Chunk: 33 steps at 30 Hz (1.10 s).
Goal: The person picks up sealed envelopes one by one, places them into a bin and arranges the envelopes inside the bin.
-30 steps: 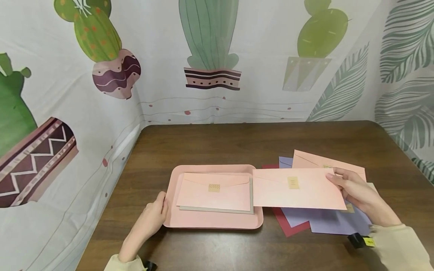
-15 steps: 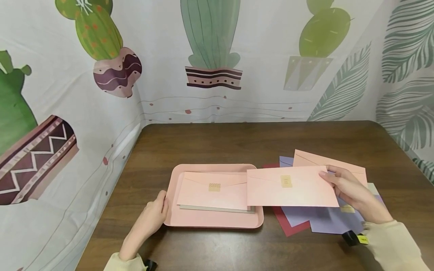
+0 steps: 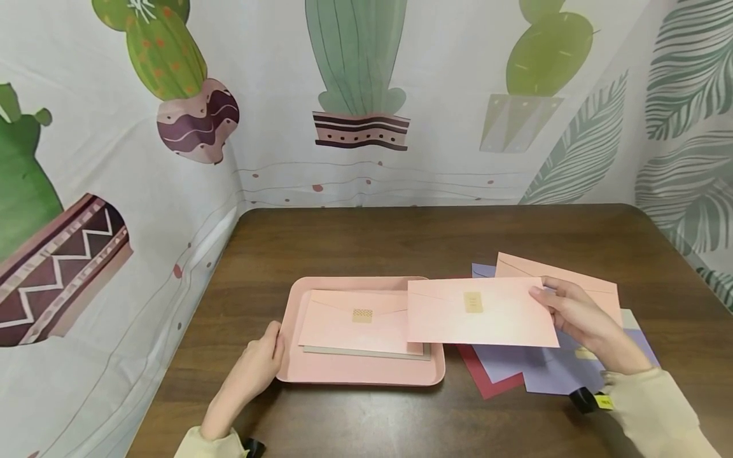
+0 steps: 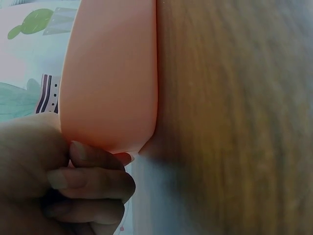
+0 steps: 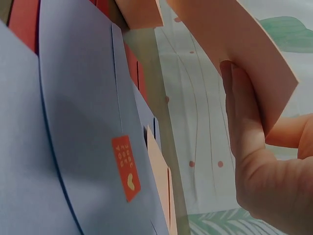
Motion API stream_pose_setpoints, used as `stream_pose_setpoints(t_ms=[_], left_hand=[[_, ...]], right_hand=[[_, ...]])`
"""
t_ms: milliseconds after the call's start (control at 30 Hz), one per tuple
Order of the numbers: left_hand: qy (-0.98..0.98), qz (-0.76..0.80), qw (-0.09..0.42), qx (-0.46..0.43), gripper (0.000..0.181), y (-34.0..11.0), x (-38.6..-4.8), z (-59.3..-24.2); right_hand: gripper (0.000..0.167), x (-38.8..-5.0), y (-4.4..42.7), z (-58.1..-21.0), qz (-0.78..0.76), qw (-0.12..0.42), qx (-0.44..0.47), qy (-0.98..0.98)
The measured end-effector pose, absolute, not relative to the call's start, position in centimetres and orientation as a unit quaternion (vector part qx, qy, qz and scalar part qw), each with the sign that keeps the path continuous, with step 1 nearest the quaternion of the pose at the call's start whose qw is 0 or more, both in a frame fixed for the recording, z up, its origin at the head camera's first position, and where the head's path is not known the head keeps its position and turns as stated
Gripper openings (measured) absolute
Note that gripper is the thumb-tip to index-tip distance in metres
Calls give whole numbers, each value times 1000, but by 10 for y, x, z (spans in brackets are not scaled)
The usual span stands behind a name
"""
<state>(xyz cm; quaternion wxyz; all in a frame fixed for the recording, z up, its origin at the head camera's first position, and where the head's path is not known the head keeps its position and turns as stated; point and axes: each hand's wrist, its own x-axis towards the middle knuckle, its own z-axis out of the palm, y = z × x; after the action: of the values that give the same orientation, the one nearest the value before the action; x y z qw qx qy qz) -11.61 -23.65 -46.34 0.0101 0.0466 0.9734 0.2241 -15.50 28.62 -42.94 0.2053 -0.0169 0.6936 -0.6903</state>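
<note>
My left hand (image 3: 258,359) grips the left rim of a pink tray (image 3: 366,374); in the left wrist view its curled fingers (image 4: 93,183) are at the tray's end. In the tray lies a pink envelope (image 3: 338,327) with a gold sticker, on top of a grey one (image 3: 366,353). My right hand (image 3: 590,321) pinches the right end of another pink envelope (image 3: 487,324), thumb in front. This envelope hangs above the table, its left end over the tray's right side and covering part of the envelope there.
Right of the tray lies a loose, overlapping pile: purple envelopes (image 3: 567,378), a red envelope (image 3: 487,385) and a pink envelope (image 3: 561,270) at the back. All rest on a dark wooden table (image 3: 366,242). A cactus-print cloth (image 3: 446,172) hangs behind it.
My right hand has moved left with the pink envelope, whose left end now reaches further over the tray. My left hand and the tray have stayed in place.
</note>
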Motion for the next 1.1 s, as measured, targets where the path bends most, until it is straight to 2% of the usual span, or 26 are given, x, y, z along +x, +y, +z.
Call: stream_pose_setpoints(t_ms=[233, 700, 933, 1100], left_hand=[[974, 223, 8, 46, 5, -236, -116, -464], [973, 226, 7, 48, 4, -237, -116, -464], [973, 228, 10, 41, 4, -238, -115, -467], [972, 230, 11, 38, 5, -237, -116, -466]], right_hand=[[22, -157, 280, -429, -698, 205, -26, 686], [15, -159, 267, -429, -713, 209, -42, 668], [21, -160, 256, -428, -691, 218, -18, 689], [20, -161, 251, -427, -697, 223, -28, 681]])
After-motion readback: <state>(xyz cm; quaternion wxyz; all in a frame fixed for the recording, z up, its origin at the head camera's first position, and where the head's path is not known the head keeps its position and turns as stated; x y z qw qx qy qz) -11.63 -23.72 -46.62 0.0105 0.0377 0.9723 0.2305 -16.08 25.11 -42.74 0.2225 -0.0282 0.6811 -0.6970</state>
